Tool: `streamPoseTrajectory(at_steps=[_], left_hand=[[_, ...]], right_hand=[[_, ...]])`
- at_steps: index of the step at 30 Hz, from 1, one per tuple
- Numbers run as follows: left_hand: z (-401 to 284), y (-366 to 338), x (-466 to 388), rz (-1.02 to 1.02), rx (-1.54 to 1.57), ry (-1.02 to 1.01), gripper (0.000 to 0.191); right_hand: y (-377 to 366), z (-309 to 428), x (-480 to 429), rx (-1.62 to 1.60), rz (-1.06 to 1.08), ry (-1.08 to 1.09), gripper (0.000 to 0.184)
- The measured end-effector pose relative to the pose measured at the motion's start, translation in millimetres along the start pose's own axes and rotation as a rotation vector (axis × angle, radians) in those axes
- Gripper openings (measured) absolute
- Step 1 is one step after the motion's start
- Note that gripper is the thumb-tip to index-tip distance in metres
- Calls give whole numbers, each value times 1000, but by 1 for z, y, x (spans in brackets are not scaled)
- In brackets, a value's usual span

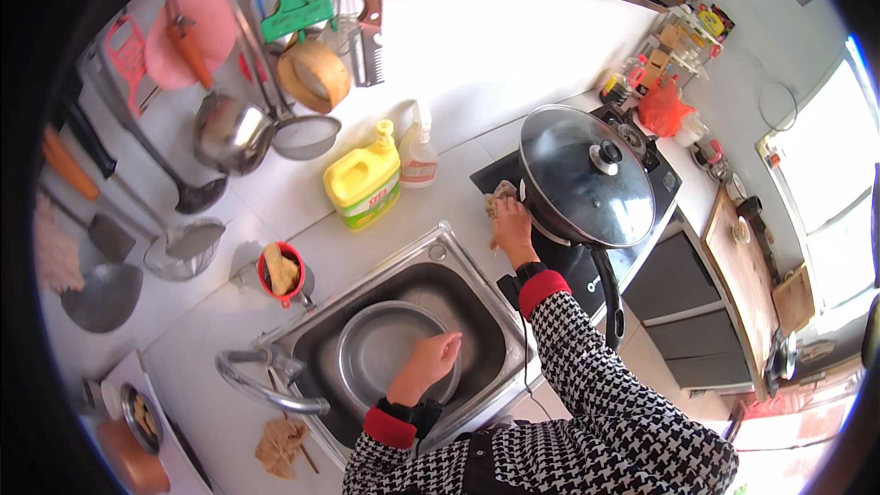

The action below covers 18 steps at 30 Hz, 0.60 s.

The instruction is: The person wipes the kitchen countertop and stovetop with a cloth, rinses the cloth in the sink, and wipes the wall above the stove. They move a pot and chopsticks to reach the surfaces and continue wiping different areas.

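My right hand (pixel 512 225) holds a crumpled beige rag (pixel 500 196) down at the near-left edge of a black glass cooktop (pixel 564 267). Right beside that hand, a dark pan with a long black handle (pixel 605 292) sits on the cooktop under a glass lid (pixel 581 182) with a black knob. Over the sink, my left hand (pixel 427 366) hovers with its fingers curled in and nothing seen in them. Beneath it, a round metal basin (pixel 371 337) lies in the stainless steel sink (pixel 481 289). Both wrists wear black bands.
A chrome faucet (pixel 275 395) arches at the sink's left. Behind stand a yellow detergent jug (pixel 361 179) and a spray bottle (pixel 417 155). A red cup (pixel 285 289) holds a sponge-like piece. Ladles and strainers (pixel 306 136) hang on the wall. A black cable (pixel 526 357) runs near my right sleeve.
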<state>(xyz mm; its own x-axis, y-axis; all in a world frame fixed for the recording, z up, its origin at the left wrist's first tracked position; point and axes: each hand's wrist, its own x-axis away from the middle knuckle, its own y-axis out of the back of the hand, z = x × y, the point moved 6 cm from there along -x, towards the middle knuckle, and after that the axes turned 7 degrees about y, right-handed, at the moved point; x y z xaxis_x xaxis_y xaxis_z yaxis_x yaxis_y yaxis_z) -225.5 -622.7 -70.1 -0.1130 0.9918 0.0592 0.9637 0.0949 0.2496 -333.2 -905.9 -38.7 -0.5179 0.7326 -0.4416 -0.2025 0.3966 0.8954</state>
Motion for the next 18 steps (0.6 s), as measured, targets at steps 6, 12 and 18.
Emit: streamPoseTrajectory(at_steps=[6, 12, 18], left_hand=[[27, 3, -3, 164, 17, 119, 23], [72, 12, -6, 226, 18, 257, 24], [120, 20, 17, 57, 143, 273, 24]], right_hand=[[-7, -8, -29, 60, 65, -342, 25], [20, 32, 1, -194, -169, 45, 13], [2, 87, 75, -1003, 301, -115, 24]])
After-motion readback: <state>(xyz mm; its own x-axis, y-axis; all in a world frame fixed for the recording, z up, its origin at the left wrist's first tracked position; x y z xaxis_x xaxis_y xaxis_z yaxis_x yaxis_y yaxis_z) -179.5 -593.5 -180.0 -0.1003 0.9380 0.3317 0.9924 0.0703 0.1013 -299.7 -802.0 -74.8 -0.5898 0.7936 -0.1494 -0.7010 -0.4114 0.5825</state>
